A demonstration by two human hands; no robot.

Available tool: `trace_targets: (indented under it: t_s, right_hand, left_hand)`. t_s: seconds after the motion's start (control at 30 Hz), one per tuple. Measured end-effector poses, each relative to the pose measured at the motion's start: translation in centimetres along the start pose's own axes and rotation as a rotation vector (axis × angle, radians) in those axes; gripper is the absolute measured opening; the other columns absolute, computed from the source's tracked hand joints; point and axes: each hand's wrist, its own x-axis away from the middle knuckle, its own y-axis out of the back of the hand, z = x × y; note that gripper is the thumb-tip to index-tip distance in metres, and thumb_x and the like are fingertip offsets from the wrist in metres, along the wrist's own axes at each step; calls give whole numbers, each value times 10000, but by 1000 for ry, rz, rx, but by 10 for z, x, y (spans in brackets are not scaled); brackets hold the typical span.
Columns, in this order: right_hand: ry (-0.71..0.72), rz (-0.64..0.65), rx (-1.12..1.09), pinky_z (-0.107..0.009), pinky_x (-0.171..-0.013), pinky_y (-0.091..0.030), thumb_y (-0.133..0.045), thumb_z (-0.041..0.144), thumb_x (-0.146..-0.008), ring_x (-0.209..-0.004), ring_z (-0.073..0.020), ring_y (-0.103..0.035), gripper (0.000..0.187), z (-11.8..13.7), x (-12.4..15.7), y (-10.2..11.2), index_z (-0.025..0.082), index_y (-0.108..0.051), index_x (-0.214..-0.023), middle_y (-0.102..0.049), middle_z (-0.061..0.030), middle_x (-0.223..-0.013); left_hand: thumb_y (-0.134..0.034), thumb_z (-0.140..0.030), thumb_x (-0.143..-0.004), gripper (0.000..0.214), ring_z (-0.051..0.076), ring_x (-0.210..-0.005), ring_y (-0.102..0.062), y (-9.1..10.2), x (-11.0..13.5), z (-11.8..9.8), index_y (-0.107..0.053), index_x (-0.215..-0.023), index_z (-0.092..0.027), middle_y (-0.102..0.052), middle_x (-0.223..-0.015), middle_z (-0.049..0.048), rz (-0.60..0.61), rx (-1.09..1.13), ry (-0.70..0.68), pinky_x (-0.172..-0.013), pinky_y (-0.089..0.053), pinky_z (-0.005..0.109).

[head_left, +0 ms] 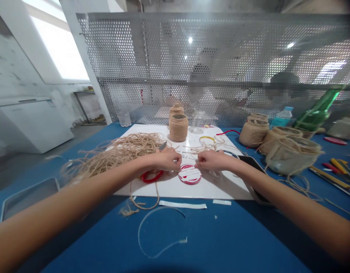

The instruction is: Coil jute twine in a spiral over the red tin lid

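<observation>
A round jar lid [190, 175] with a red-and-pink rim and white strips across its top lies on the white board [175, 189]. My left hand [168, 160] is closed in a pinch just left of the lid. Red-handled scissors [152, 177] show partly beneath that hand and wrist, with a blade tip rising behind. At the lid's upper right, my right hand [210, 160] is also closed, thumb and finger together. Whatever either hand pinches is too small to make out. A heap of jute twine [129, 149] spreads left of my left hand.
Twine-wrapped jars [178, 129] and a clear glass jar [198, 122] stand behind. More wrapped jars [253, 132], a green bottle [317, 113] and pens [334, 180] are on the right. White strips [182, 205] lie at the front; a perforated metal screen [163, 57] closes the back.
</observation>
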Motion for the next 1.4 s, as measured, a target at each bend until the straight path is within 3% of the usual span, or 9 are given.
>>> trace_targets:
  t_s: [0.4,0.7,0.93,1.2,1.4]
  right_hand:
    - [33,58,-29,-394,-810,-490,-518,362,-897,-954,-186,-575,310,1,-2,4,165,-552,-1134,-566,-76,-1133]
    - [12,-46,-14,-402,-824,-486,-520,351,-897,-980,-191,-565,316,-1,-2,-5,176,-541,-1159,-549,-82,-1171]
    - [38,-63,66,-404,-823,-485,-522,351,-896,-973,-191,-568,314,2,-5,-9,169,-544,-1151,-556,-80,-1155]
    - [67,-58,119,-395,-811,-490,-520,353,-897,-956,-186,-574,310,0,-7,-8,168,-547,-1145,-562,-78,-1142]
    - [69,-220,167,-398,-813,-482,-528,369,-890,-945,-184,-574,314,6,4,-12,158,-555,-1120,-570,-72,-1111]
  left_hand:
    - [-482,-293,-879,191,212,-924,-431,-11,9,-12,-648,-971,-317,-515,-926,36,-256,-155,-257,-873,-261,396]
    - [-458,-215,-881,219,240,-953,-429,-21,23,-17,-674,-846,-225,-569,-912,69,-413,-305,-255,-908,-202,458]
    - [-456,-172,-869,210,213,-861,-487,-26,23,-27,-632,-983,-193,-611,-903,71,-360,-389,-374,-765,-291,348]
    - [-395,-144,-912,271,214,-882,-488,-23,31,-15,-607,-1071,-200,-638,-938,64,-350,-490,-514,-819,-281,371]
    - [-476,-154,-870,232,213,-863,-499,-26,31,-13,-608,-1057,-189,-641,-910,53,-413,-539,-556,-794,-304,368]
